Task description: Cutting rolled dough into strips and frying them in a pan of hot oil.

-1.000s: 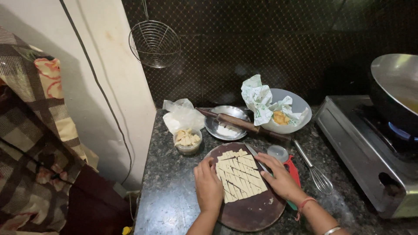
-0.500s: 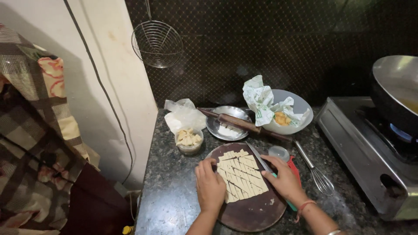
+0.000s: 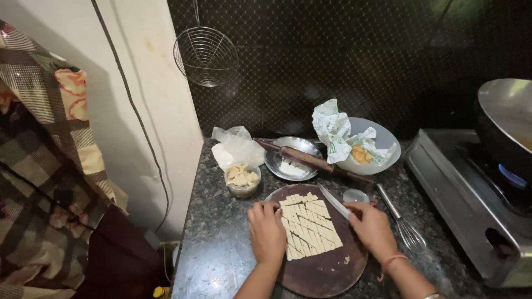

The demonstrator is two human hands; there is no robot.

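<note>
A round brown board (image 3: 327, 271) lies on the dark granite counter (image 3: 216, 254). On it is a flat sheet of pale dough (image 3: 310, 227), cut into diagonal strips. My left hand (image 3: 266, 232) rests flat on the dough's left edge and the board. My right hand (image 3: 372, 228) grips a knife (image 3: 334, 201) whose blade points up-left over the dough's right edge. A red thread is tied round my right wrist.
Behind the board are a small cup of dough pieces (image 3: 243, 179), a plastic bag (image 3: 237, 149), a steel plate (image 3: 292, 160) with a rolling pin (image 3: 313, 160) across it, and a bowl with paper (image 3: 363, 147). A whisk (image 3: 403, 224) lies right. A lit stove (image 3: 476, 205) carries a pan (image 3: 507, 119). A wire skimmer (image 3: 205, 55) hangs above.
The view has shifted slightly. Both hands stay on the board, with the knife held at about the same spot along the dough's right edge.
</note>
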